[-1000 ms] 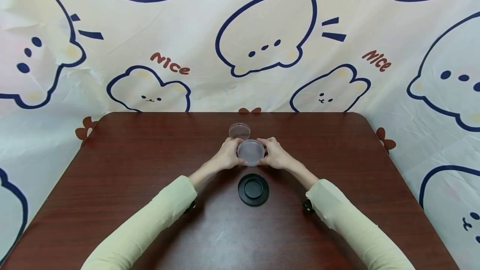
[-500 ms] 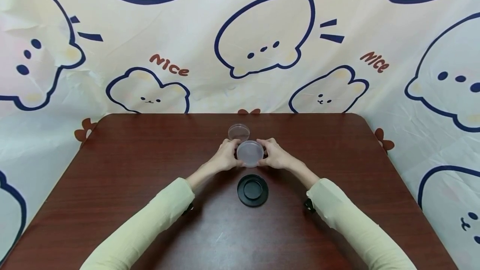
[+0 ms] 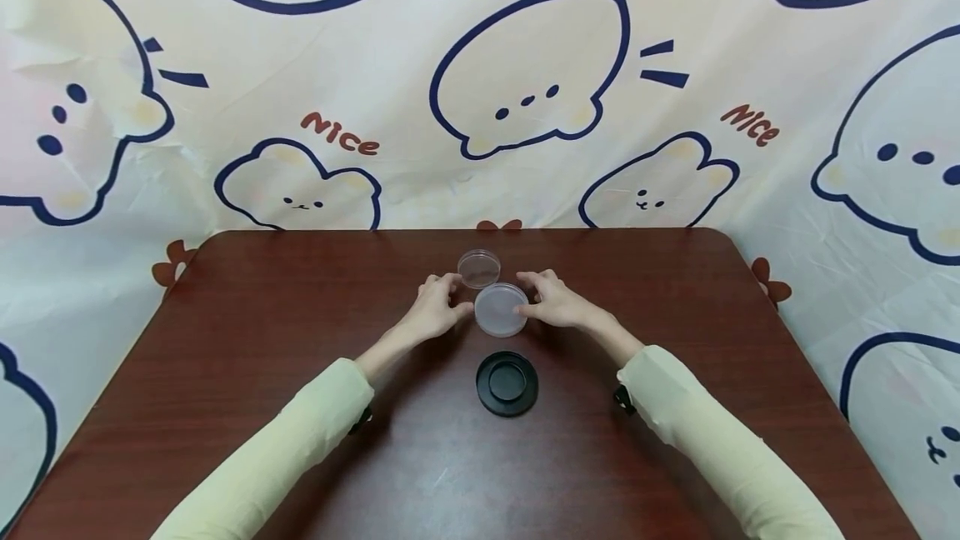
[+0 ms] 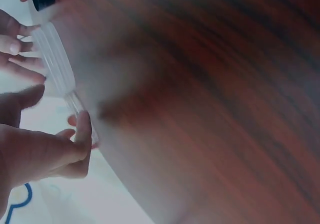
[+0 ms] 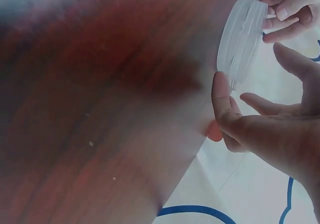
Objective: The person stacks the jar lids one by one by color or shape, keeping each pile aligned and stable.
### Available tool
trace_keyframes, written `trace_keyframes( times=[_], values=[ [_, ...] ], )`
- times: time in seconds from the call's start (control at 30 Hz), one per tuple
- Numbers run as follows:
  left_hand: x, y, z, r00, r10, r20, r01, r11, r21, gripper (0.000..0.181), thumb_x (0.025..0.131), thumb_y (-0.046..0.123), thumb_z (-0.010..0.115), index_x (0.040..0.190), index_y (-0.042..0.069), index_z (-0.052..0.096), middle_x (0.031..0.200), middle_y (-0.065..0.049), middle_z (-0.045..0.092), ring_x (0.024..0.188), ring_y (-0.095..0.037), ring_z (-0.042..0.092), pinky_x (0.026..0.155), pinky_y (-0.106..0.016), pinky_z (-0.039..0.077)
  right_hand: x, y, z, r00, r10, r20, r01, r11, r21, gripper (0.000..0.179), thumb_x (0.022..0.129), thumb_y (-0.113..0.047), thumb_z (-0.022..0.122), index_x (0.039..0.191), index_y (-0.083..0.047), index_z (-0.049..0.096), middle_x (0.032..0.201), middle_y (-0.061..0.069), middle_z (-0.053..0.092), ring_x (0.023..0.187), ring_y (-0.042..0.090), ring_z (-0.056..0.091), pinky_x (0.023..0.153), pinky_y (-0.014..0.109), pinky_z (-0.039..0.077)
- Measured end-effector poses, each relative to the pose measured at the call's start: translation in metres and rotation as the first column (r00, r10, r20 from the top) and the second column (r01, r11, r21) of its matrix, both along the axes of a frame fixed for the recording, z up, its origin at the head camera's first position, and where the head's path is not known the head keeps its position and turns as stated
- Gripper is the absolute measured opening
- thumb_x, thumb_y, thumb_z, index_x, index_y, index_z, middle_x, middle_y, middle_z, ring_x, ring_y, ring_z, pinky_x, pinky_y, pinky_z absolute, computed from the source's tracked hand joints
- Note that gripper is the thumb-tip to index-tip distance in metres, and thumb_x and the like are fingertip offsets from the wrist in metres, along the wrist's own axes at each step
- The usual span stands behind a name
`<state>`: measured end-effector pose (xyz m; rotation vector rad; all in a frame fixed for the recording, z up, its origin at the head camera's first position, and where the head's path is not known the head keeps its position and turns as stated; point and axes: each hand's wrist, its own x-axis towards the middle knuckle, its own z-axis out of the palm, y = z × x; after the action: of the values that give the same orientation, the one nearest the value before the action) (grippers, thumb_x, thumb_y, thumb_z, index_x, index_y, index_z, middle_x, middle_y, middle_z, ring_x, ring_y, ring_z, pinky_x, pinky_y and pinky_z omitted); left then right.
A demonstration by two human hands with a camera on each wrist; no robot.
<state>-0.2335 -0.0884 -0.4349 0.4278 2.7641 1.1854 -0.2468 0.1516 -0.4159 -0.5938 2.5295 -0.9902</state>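
A petri dish [image 3: 500,311] with a cloudy white look lies on the table, its stacked walls showing side-on in the left wrist view [image 4: 57,58]. To its left my left hand [image 3: 435,307] stands spread, thumb pointing at the rim with a small gap. My right hand [image 3: 557,300] is at the dish's right side, thumb tip overlapping the rim from above; in the right wrist view the fingers of that hand [image 5: 260,121] are loosely spread, gripping nothing. Just behind is a clear, shallow round dish [image 3: 478,269]. Nearer me lies a black round disc [image 3: 507,383] with a raised ring.
The dark red-brown wooden table [image 3: 262,373] extends to both sides of the dishes. Its far edge meets a cream cloth backdrop [image 3: 420,190] printed with blue cartoon outlines.
Both hands held the cloudy petri dish before; now their fingers have loosened. The left hand has drawn away to the left, the right slightly to the right. The dish stays in place.
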Motion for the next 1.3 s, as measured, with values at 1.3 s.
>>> trace_keyframes(
  times=[1.3],
  values=[
    [-0.06,-0.001,-0.018,0.999,0.028,0.045,-0.035,0.987,0.156,0.096,0.073,-0.01,0.078,0.151,0.002,0.024,0.132,-0.023,0.043,0.107,-0.034,0.053,0.088,-0.037,0.049,-0.088,-0.038,-0.03,0.989,0.019,0.148,0.014,0.975,-0.221,0.067,0.087,0.01,0.064,0.146,0.003,0.034,0.146,0.022,0.037,0.124,0.038,0.048,0.094,0.039,0.048]
  ],
)
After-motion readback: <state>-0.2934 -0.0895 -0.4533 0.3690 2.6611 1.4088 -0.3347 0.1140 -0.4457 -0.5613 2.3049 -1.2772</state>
